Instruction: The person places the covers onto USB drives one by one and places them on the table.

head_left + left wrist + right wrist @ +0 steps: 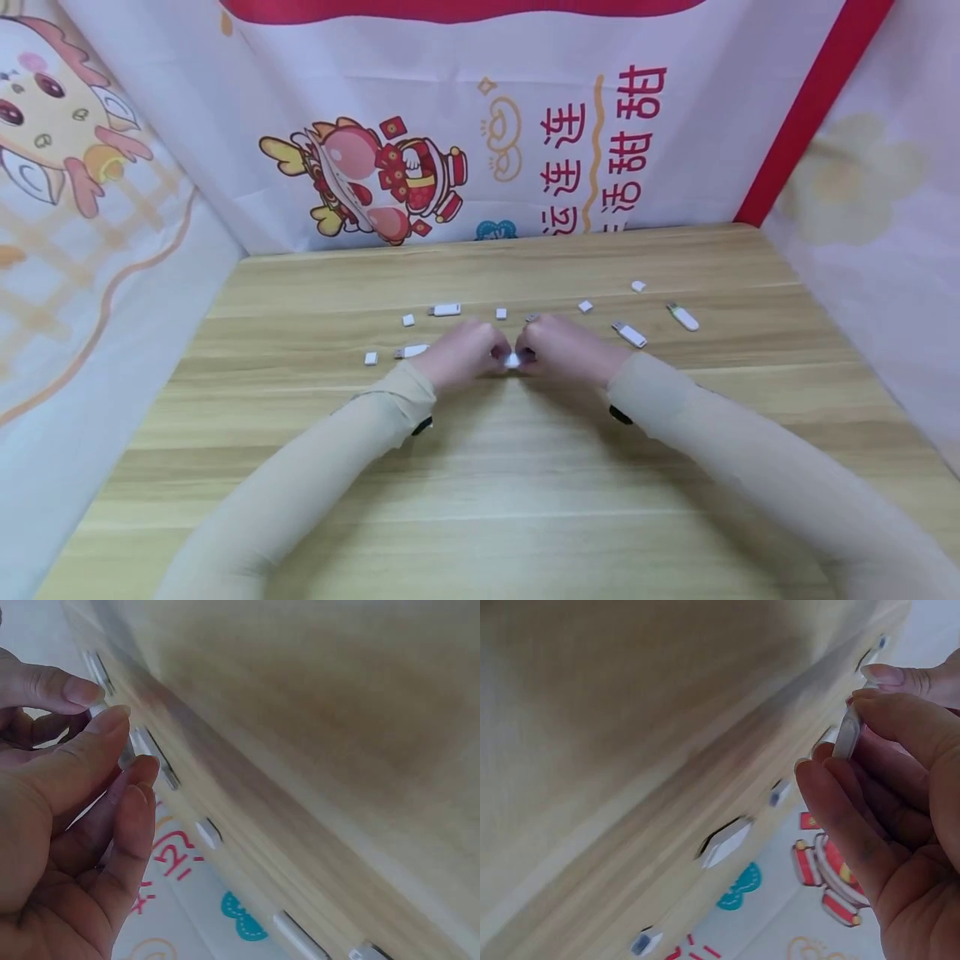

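Both hands meet over the middle of the table, with a small white USB stick (512, 361) between their fingertips. My left hand (468, 348) pinches one end between thumb and fingers; in the left wrist view the fingers of the left hand (67, 795) cover most of it. My right hand (558, 346) pinches the other end. A white end of the USB stick (847, 733) pokes out below the right thumb in the right wrist view. Whether a cap sits on it, I cannot tell. Another USB stick (532, 317) lies just behind the right hand, partly hidden.
Left of the hands lie two uncapped USB sticks (446, 310) and two white caps (371, 358). To the right are two more uncapped USB sticks (628, 334) and two caps (586, 307). One cap (501, 314) lies beyond the hands. Printed cloth (450, 100) hangs behind the wooden table (510, 483).
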`<state>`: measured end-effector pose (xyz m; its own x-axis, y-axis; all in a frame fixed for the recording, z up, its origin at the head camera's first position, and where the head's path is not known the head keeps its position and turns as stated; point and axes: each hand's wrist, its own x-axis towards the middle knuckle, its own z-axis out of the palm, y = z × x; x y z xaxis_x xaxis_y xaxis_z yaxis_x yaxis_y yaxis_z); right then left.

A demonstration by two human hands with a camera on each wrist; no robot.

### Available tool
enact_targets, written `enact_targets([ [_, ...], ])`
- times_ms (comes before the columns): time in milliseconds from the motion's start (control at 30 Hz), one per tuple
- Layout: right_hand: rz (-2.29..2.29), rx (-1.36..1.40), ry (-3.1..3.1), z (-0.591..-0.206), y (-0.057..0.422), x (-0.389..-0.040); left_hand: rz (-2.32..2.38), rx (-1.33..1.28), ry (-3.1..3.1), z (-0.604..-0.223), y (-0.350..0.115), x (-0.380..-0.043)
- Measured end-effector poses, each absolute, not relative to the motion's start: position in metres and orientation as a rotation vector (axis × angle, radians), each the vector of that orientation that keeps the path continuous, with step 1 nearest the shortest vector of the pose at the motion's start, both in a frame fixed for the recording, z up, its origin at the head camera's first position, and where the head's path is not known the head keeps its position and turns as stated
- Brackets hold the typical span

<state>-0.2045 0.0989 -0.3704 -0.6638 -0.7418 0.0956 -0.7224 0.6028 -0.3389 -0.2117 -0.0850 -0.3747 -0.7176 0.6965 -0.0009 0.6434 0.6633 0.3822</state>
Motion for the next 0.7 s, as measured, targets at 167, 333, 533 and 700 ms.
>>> enact_targets([
  [167,-0.513,-1.230,2.748,-0.373,0.100,-0.220,0.526,1.074,2.702,-0.377,-0.080,-0.228],
  [333,-0.516,-1.179,2.727,-0.377,0.100,-0.227,0.503,1.046,2.685,-0.380,-0.076,-0.237],
  [533,-0.510,-1.141,2.717,-0.381,0.098,-0.232,0.531,0.983,2.658,-0.382,-0.076,-0.241],
  [700,-0.515,-1.050,2.716,-0.384,0.097,-0.235,0.565,0.920,2.639,-0.386,-0.076,-0.245],
])
